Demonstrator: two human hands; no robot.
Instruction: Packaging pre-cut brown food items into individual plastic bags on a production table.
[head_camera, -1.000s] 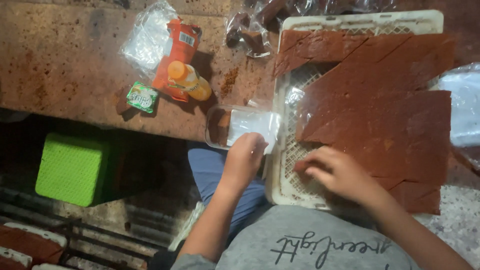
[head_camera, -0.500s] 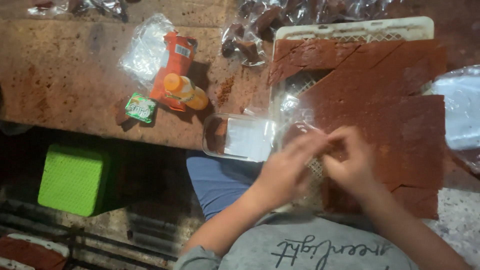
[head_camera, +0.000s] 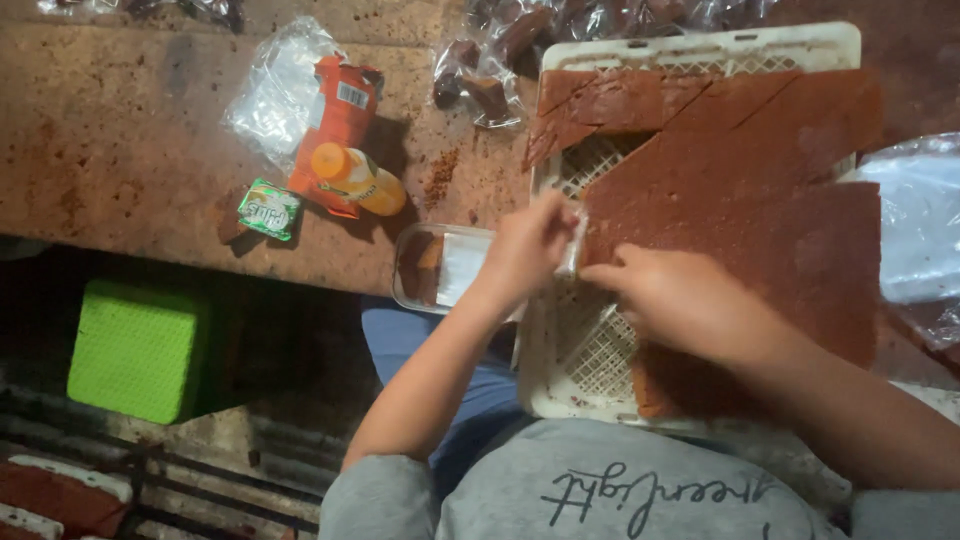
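My left hand (head_camera: 528, 252) pinches a small clear plastic bag (head_camera: 573, 243) above the near left part of a white lattice tray (head_camera: 700, 45). My right hand (head_camera: 685, 305) rests over the tray, and its fingertips meet the same bag from the right. Flat reddish-brown sheets (head_camera: 760, 170), cut into large pieces, cover most of the tray. A bare patch of lattice shows under and behind the hands. A clear plastic container (head_camera: 440, 265) with brown pieces and something white in it sits just left of my left hand, at the table's edge.
On the stained brown table (head_camera: 120, 150) lie an orange bottle (head_camera: 358, 180), a red packet (head_camera: 340, 110), a small green packet (head_camera: 268, 209) and crumpled clear bags (head_camera: 275, 85). Wrapped brown pieces (head_camera: 490, 70) lie behind the tray. A green box (head_camera: 135, 350) stands below.
My left hand left the clear container and came over the tray to join the right hand. Both hands then shifted slightly back with the small clear bag between them.
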